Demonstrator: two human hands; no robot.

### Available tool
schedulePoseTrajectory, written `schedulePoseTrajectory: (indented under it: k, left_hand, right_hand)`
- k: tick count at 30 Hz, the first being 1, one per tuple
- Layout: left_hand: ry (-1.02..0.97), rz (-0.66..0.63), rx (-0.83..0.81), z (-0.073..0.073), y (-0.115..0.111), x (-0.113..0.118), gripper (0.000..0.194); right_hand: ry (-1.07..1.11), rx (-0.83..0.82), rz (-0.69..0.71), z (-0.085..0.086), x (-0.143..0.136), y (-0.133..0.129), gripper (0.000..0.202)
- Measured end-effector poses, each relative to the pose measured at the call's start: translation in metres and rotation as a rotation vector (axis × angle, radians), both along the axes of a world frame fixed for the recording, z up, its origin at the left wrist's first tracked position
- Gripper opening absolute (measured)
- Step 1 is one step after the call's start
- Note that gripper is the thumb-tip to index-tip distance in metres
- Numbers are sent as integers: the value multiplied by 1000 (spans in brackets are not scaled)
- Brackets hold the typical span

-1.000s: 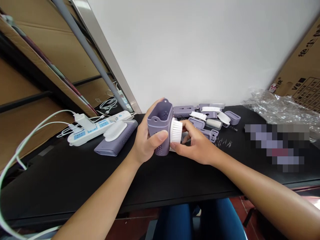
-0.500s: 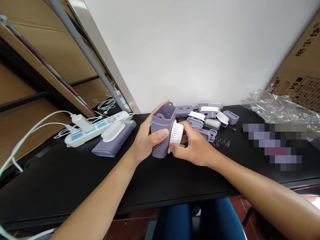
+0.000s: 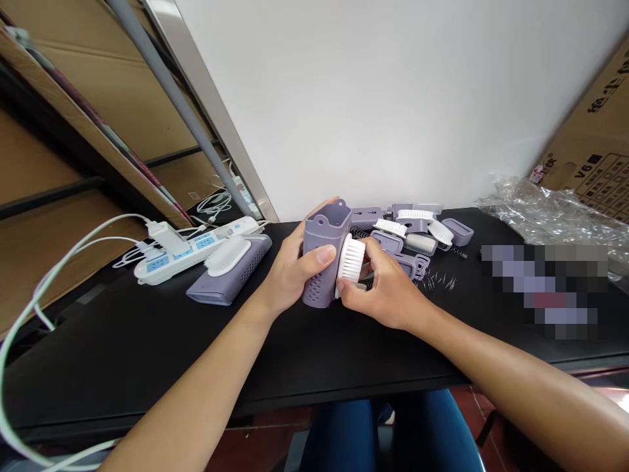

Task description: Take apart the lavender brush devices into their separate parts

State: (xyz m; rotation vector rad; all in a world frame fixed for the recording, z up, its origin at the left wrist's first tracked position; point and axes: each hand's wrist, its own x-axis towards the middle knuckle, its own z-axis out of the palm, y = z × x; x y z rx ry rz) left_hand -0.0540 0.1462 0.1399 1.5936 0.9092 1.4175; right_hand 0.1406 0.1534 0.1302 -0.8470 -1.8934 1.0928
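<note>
My left hand [image 3: 289, 272] is wrapped round a purple-grey plastic holder [image 3: 320, 262], its thumb across the front. The holder stands upright with its open top showing, two small eyelets at the rim and a patch of round holes low on its side. A white-bristled brush head [image 3: 352, 260] is pressed against the holder's right side, bristles facing right. My right hand [image 3: 381, 285] pinches this brush head between thumb and fingers. Behind my right hand lie more purple-grey parts [image 3: 386, 240], another white brush head [image 3: 415, 215] and thin metal springs [image 3: 439, 282].
A second purple-grey holder with a white plate [image 3: 228, 255] lies on the black table [image 3: 162, 354] at left, beside a white power strip [image 3: 196, 249] with cables. Clear plastic wrap [image 3: 555, 213] and a cardboard box [image 3: 590, 144] are at right. A white panel [image 3: 383, 98] rises behind.
The whole view has shifted slightly. Both hands still grip the holder and brush head in almost the same pose.
</note>
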Motion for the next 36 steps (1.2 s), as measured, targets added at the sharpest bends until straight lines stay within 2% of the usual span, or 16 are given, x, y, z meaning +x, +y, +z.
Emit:
schedulePoseTrajectory:
  k: [5,8,13,18,22,25,28,30,33,36]
  left_hand:
    - [23,-5,-19,2,-1,-1,78]
    - [19,-28,-18,3,-2,1,73]
    - [-41,52,-44,2,0,8,61]
    - [-172,245,-89,9,4,6,55]
    - [-321,296,-54,21,5,-4,54]
    - [-436,328,-123,25,10,-16,50]
    - [-504,390,-245,20,21,-32,42]
    - [-478,464,-321,12,31,-42,34]
    - [-351,577,-417,-1,43,-50,27]
    - [-224,622,-475,-11,49,-52,25]
  right_hand:
    - [21,-39,30,-1,0,0,40]
    - [17,12,2,-1,0,-2,40]
    - [81,-133,65,-3,0,1,38]
    - [52,-35,-55,-2,4,5,31]
    - [142,-17,-124,4,12,20,30]
    - [180,36,-227,8,26,41,39]
    - [160,92,-416,10,43,62,58]
    - [69,139,-510,10,53,72,60]
    - [-86,212,-552,7,62,81,49]
    - [-203,225,-556,3,64,85,49]
